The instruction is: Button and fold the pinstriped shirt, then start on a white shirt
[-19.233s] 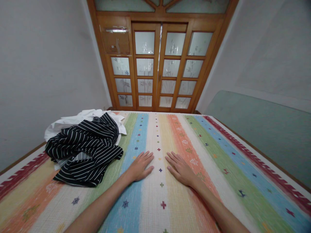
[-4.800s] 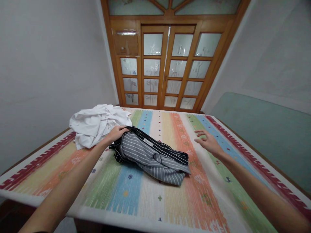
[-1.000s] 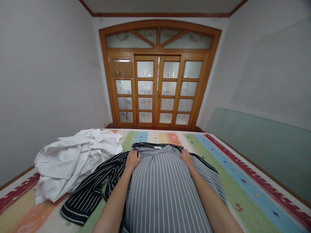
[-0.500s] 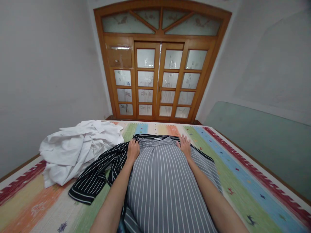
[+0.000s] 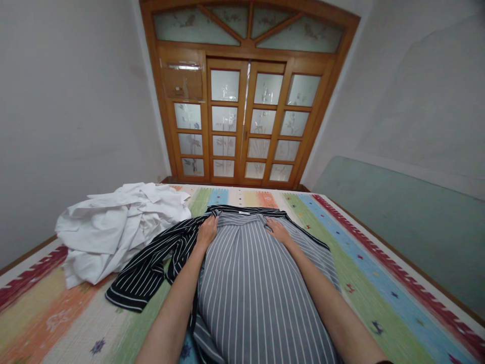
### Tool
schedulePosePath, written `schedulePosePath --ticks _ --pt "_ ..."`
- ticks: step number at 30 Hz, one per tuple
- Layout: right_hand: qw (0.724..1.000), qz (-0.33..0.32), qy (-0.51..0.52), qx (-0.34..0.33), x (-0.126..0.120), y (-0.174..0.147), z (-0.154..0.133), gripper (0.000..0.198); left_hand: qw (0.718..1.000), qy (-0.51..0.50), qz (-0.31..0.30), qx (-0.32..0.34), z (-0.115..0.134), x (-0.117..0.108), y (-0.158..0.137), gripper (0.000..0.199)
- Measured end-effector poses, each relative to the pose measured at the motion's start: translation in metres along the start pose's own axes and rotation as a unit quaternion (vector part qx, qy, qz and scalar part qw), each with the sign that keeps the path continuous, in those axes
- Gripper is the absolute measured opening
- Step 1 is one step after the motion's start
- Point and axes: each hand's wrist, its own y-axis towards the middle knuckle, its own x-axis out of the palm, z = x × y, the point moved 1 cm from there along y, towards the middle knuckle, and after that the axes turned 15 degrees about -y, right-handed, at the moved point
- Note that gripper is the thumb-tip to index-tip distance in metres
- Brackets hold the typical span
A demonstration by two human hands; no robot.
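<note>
A striped shirt [image 5: 257,283] lies spread in front of me, its grey white-lined inner face up. One black sleeve [image 5: 140,273] with white stripes reaches out to the left. The fingers of my left hand [image 5: 207,231] are closed on the fabric at the left end of the collar. Across from it, my right hand [image 5: 279,232] has its fingers bent at the right side of the collar, pinching the cloth there. A small white label [image 5: 244,213] shows behind the collar between both hands.
A crumpled heap of white cloth [image 5: 125,222] lies to the left of the shirt. Underneath is a bed cover [image 5: 364,283] with coloured stripes. A pale green panel [image 5: 397,217] runs along the right side. Wooden glazed doors [image 5: 242,121] stand beyond the far edge.
My right hand has moved left from the shirt's right shoulder to the collar, and its spread fingers have bent onto the cloth. My left hand stays on the collar.
</note>
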Motion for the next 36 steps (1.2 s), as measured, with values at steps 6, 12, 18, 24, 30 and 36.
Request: schedulePosePath --ticks 6,12,18,24,30,36 --pt "0.998 -0.029 -0.035 0.047 -0.009 -0.002 -0.004 0.052 0.993 -0.023 -0.035 0.110 -0.002 0.003 0.007 0.043" --pt "0.997 -0.039 -0.038 0.051 -0.009 -0.001 -0.005 0.050 0.994 -0.081 -0.034 0.072 0.030 -0.001 0.047 0.052" --pt "0.998 -0.037 -0.027 0.048 -0.009 -0.001 -0.003 0.050 0.957 -0.067 -0.264 0.095 0.078 0.032 0.048 0.052" --pt "0.998 -0.044 -0.024 0.039 -0.011 -0.001 -0.002 0.050 0.948 -0.035 -0.300 0.100 0.071 0.058 0.008 0.050" --pt "0.999 -0.039 -0.022 0.026 -0.011 -0.006 -0.003 0.053 0.974 -0.005 -0.221 0.055 0.032 0.042 0.005 0.059" --pt "1.000 -0.001 -0.018 -0.021 -0.007 -0.015 -0.003 0.058 0.978 0.012 -0.207 0.035 0.018 0.036 0.007 0.060"
